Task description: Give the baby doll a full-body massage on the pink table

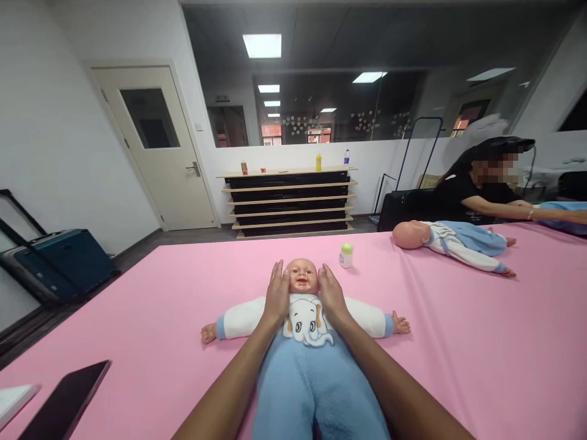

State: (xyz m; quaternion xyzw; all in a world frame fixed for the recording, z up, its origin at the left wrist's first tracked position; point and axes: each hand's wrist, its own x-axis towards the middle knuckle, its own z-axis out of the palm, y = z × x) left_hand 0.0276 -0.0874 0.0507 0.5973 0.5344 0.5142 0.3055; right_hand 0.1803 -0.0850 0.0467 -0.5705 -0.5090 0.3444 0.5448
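A baby doll (308, 379) lies on its back on the pink table cover (151, 293), arms spread wide. It wears a white top with an elephant face and blue trousers. Against one side of its head rests my left hand (277, 293), fingers straight and pointing away from me. My right hand (332, 294) lies the same way along the other side. Both palms face inward, with the doll's face showing between them. Just beyond my right hand stands a small white jar with a green lid (346, 255).
A second doll (458, 238) lies at the right, near a person in black (477, 177) reaching sideways. A phone (66, 400) and a white object (16, 400) are at the left front. Behind are a low shelf (291, 201), a door (151, 146) and a blue suitcase (59, 263).
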